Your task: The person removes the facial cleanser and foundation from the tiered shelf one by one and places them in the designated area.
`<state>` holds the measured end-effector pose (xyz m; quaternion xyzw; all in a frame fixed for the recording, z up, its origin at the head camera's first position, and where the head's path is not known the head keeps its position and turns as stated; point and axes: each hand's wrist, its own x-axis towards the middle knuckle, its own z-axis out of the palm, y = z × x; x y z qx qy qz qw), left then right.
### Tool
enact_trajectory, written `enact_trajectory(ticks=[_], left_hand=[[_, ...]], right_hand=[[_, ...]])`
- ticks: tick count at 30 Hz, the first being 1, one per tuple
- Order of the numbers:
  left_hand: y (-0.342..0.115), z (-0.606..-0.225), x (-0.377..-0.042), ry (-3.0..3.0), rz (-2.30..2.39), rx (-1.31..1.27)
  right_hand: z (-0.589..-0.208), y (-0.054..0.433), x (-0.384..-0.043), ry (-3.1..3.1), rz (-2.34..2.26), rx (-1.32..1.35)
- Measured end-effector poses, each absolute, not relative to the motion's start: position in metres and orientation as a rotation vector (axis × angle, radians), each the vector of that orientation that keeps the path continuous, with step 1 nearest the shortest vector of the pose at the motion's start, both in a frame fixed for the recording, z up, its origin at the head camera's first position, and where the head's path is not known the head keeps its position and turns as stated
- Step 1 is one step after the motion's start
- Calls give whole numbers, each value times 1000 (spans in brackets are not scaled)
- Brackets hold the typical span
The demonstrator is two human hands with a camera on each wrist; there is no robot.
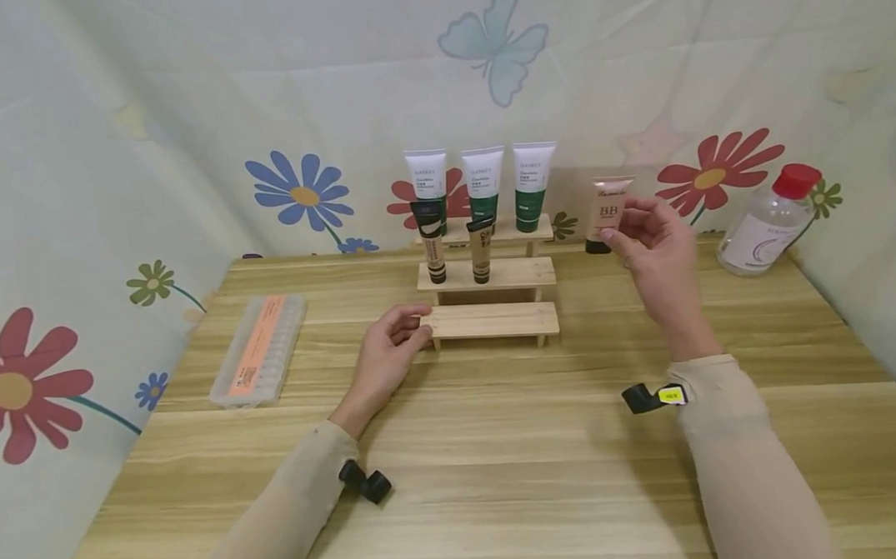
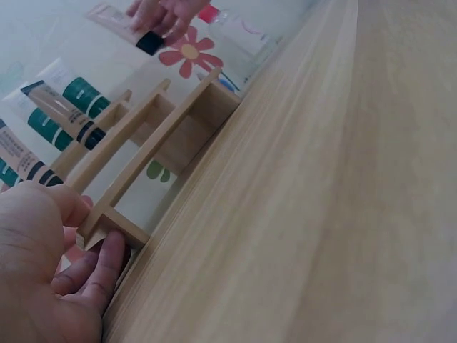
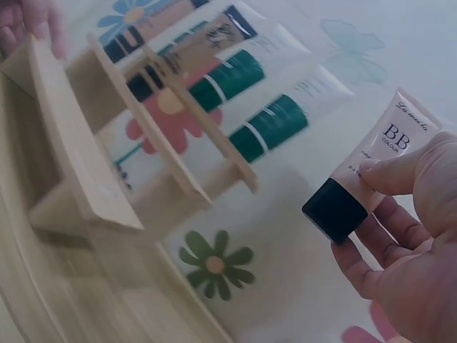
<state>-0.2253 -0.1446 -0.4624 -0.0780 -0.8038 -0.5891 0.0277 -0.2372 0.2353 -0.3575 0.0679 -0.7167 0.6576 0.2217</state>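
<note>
My right hand (image 1: 660,249) pinches a pink BB cream tube (image 3: 389,143) with a black cap, cap down, in the air to the right of a three-step wooden display stand (image 1: 495,321). The left hand (image 1: 391,349) grips the left end of the stand's lowest step, its fingers (image 2: 107,268) tucked beneath the board. Three white-and-green tubes (image 1: 536,184) stand on the top step. On the middle step, two slim tubes with black caps stand upright: a beige and black one (image 1: 433,243) at the left, and a tan one (image 1: 480,251) beside it. The bottom step is bare.
A clear plastic case (image 1: 259,350) with an orange label lies on the wooden table (image 1: 501,461) at the left. At the back right stands a clear bottle (image 1: 764,228) with a red cap. A flower-printed curtain (image 1: 207,98) hangs behind the table.
</note>
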Motion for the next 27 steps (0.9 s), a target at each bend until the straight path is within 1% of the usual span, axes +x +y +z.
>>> enact_trajectory(ticks=[5,12,21,27], left_hand=[[-144,-462,-226,-2479,-1825,-246],[-144,-463,-225,-2464,-1861,-259],[-144,-463,-225,-2451,-1892,-267],[-143,-463,-226,-2443,-1907,-270]], right_hand=[[-353,267,-228,-1931,1792,100],[-345,307,-210,-2027,1643,-112],[-339,351,-191,-1778,1734,-142],[-336,376,-176,-1780,1721,-321]])
